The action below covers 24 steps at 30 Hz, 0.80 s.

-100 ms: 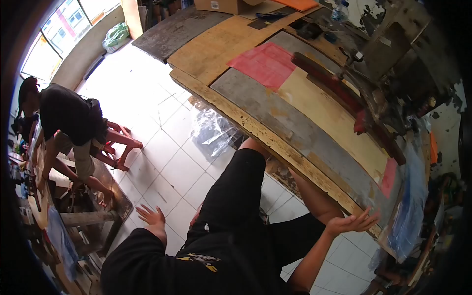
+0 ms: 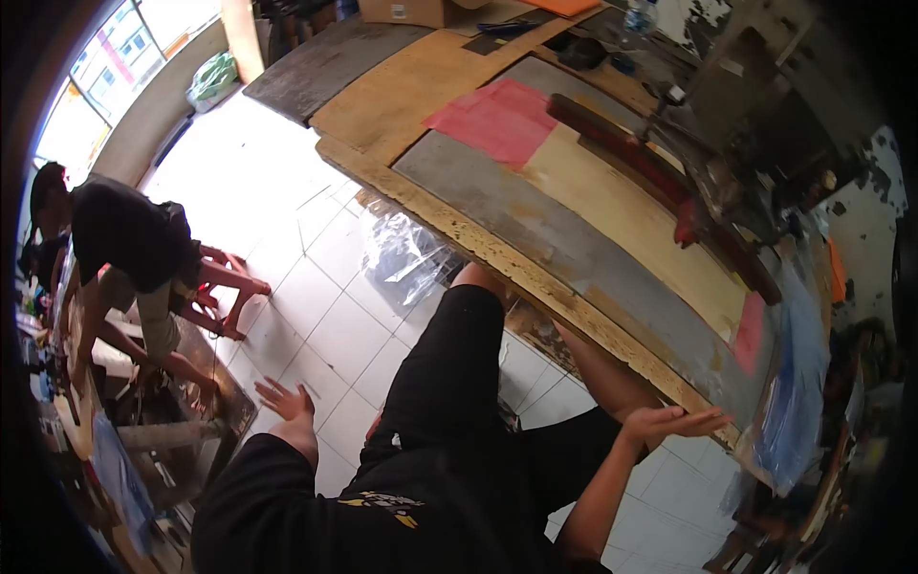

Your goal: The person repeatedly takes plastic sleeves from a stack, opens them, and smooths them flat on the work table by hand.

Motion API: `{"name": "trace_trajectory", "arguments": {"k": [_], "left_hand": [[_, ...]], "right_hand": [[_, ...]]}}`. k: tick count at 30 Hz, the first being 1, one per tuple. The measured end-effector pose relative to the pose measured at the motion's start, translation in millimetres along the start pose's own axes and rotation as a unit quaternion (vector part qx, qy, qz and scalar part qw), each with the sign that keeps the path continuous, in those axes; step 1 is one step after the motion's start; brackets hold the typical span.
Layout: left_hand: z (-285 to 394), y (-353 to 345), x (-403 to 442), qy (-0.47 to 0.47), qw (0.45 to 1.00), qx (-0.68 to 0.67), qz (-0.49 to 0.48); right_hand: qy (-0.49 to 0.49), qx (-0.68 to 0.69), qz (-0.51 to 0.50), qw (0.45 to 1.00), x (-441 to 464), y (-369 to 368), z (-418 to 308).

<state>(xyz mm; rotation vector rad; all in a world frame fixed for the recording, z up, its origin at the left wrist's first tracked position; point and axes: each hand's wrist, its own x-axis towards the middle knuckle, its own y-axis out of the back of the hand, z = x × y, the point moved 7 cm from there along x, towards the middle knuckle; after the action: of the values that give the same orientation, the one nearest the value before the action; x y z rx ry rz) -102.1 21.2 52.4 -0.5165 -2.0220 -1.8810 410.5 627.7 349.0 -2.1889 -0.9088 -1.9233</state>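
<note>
My left hand (image 2: 287, 402) is held out over the tiled floor with its fingers spread and nothing in it. Close to the near corner of the worktable (image 2: 449, 222), my right hand (image 2: 674, 422) is turned palm up, fingers stretched out, holding nothing. Whether it touches the table edge I cannot tell. On the tabletop lie a pink sheet (image 2: 499, 121) and a long cream strip (image 2: 622, 206), with a second pink piece (image 2: 749, 332) at the strip's near end. A dark red bar (image 2: 622, 161) of a machine reaches across the strip.
A machine (image 2: 755, 124) stands on the table's right side, with blue plastic sheeting (image 2: 792, 383) hanging beside it. Clear plastic (image 2: 406, 258) lies under the table's left edge. At left, a co-worker (image 2: 129, 234) bends over another bench near a red stool (image 2: 229, 287). A cardboard box (image 2: 406, 11) sits at the back.
The whole view has shifted slightly. My right hand's fingers have flattened and lowered, and my left hand has tilted a little upward. The co-worker stays bent at the bench.
</note>
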Motion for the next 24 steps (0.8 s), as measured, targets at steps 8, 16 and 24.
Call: {"name": "trace_trajectory", "arguments": {"k": [8,16,24], "left_hand": [[324.9,-7.5,44.9,-0.152,0.965,-0.196,-0.08],[486.7,123.0,58.2,-0.343,0.862,-0.372,-0.013],[436.8,208.5,27.1,-0.429,0.763,-0.479,0.061]], "right_hand": [[-0.063,-0.091,-0.19,0.976,-109.6,-16.7,23.5],[-0.114,-0.085,-0.007,0.99,-1.5,73.0,90.4],[0.078,-0.23,0.008,0.97,204.0,105.6,158.7]]}}
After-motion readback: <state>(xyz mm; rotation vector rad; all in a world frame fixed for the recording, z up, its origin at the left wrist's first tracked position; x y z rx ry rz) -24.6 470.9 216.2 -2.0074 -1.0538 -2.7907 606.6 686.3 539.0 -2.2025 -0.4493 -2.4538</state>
